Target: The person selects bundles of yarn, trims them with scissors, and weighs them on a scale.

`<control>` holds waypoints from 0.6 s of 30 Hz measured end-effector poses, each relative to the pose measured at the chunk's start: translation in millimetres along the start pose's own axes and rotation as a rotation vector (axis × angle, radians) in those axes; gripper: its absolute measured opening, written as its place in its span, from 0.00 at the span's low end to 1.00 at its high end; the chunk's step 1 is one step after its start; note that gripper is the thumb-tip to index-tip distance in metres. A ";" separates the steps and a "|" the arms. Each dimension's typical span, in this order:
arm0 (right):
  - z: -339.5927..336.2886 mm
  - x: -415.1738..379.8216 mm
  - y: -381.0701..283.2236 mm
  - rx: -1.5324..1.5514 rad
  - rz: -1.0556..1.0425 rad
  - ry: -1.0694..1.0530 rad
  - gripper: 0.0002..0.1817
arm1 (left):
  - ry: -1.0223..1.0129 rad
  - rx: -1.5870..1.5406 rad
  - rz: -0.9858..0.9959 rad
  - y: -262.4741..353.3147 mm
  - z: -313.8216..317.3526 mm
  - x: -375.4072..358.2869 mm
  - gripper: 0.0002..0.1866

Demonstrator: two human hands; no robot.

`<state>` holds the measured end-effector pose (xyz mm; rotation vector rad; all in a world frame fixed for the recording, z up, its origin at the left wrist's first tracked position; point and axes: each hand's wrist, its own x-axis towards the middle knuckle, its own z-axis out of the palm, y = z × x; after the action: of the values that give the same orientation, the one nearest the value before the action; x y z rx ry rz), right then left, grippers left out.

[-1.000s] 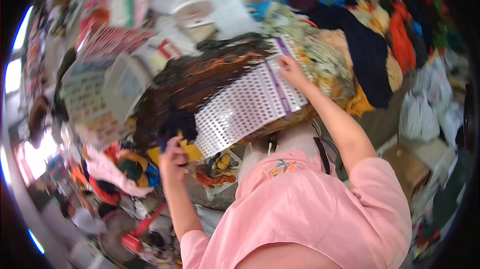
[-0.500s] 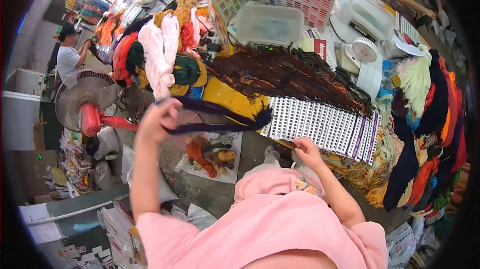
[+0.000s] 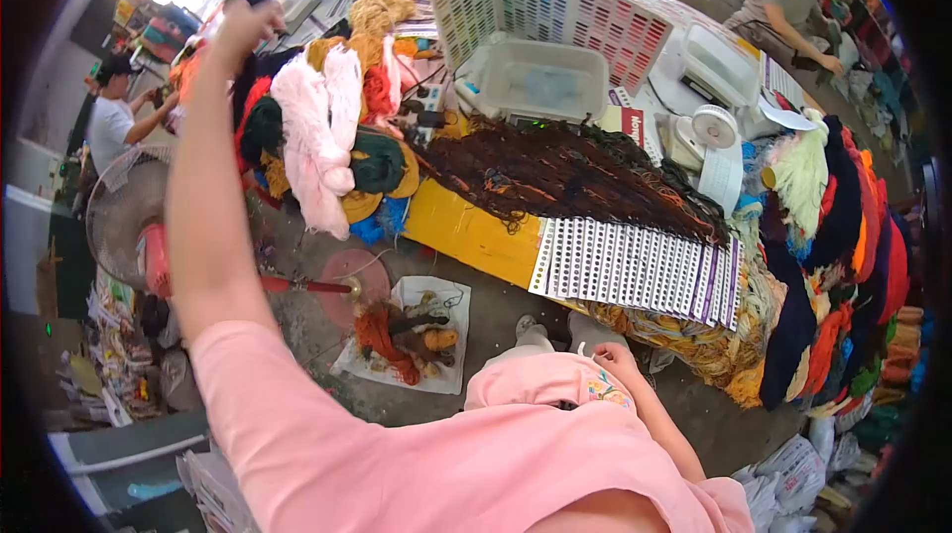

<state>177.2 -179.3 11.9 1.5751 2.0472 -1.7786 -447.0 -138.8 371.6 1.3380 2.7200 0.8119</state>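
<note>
My left hand (image 3: 246,27) is stretched far out at the upper left, over the far end of the yarn piles, its fingers smeared by motion. Dark navy yarn (image 3: 260,72) shows just below it; I cannot tell whether the hand grips any. Pale pink hanks (image 3: 315,102) lie to the right of that forearm. Close to my waist, my right hand (image 3: 619,360) has its fingers curled in at the pink apron (image 3: 535,381), near a small white strip (image 3: 584,348). Beyond it on the yellow table (image 3: 466,231) are punched white cards (image 3: 635,265) and a spread of dark brown yarn (image 3: 565,166).
A fan (image 3: 129,206) stands at the left, its base on the floor. Yarn scraps lie on a white sheet (image 3: 451,350). A plastic tub (image 3: 545,77), basket panels (image 3: 585,2) and a white tape roll (image 3: 714,126) are farther back. Other people work at the upper left and upper right.
My left hand has swung up and away to the far left; the navy hank it trailed over the table's edge is gone from there. My right hand has drawn back from the cards towards my waist.
</note>
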 end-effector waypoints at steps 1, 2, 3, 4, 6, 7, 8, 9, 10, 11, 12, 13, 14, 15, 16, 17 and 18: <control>-2.6 -4.4 -8.2 -0.061 0.024 0.026 0.12 | -0.065 -0.174 -0.032 -22.9 41.5 2.3 0.18; -4.1 -7.3 -12.5 -0.098 0.011 0.061 0.13 | -0.161 0.074 -0.138 -27.0 77.0 -1.6 0.16; -6.0 -9.7 -15.4 -0.095 0.031 0.076 0.13 | -0.042 0.377 -0.020 -24.4 112.6 -22.8 0.15; -7.7 -11.4 -16.9 -0.094 0.050 0.089 0.13 | -0.067 0.517 0.102 -80.6 172.3 -14.6 0.15; -9.7 -14.9 -14.2 -0.050 0.055 0.105 0.13 | -0.362 0.270 0.058 -72.5 233.6 -74.6 0.18; -9.4 -16.7 -12.4 -0.045 0.077 0.121 0.13 | -0.312 0.254 0.051 -117.0 301.6 -92.3 0.18; -9.3 -18.8 -9.8 -0.041 0.099 0.132 0.13 | -0.483 0.377 -0.189 -48.2 288.0 -135.5 0.19; -9.0 -19.5 -5.9 -0.039 0.107 0.132 0.13 | -0.674 0.328 -0.186 -41.4 310.7 -159.2 0.18; -7.9 -18.5 -1.2 -0.066 0.077 0.139 0.12 | -0.632 0.275 -0.050 -41.3 339.6 -193.2 0.19; -5.8 -18.5 2.1 -0.088 0.046 0.147 0.12 | -0.696 0.187 -0.054 -40.1 364.0 -221.8 0.21; -4.8 -18.4 1.4 -0.077 0.057 0.141 0.11 | -0.758 0.152 -0.033 -28.5 375.9 -251.3 0.22; -5.3 -17.5 0.5 -0.087 0.053 0.143 0.11 | -0.730 0.054 0.020 -22.4 387.0 -281.7 0.23; -7.4 -16.0 -0.8 -0.096 0.052 0.148 0.11 | -0.576 -0.001 0.104 -38.0 425.4 -319.9 0.17; -12.9 -13.0 -3.1 -0.137 0.028 0.139 0.12 | -0.776 -0.240 -0.116 -16.3 415.3 -341.7 0.14; -18.0 -9.0 -1.0 -0.088 0.039 0.125 0.12 | -0.894 -0.146 -0.140 -3.7 413.3 -367.6 0.13; -22.6 -5.2 1.5 -0.036 0.048 0.113 0.12 | -0.933 -0.090 -0.189 6.1 409.5 -393.3 0.14; -26.8 -4.9 -0.4 -0.044 -0.055 0.193 0.13 | -1.007 -0.168 -0.169 4.9 406.7 -415.1 0.15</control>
<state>194.5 -162.6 24.5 1.7575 2.2162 -1.6435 -88.3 -261.7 -68.7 1.0400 1.8745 0.2178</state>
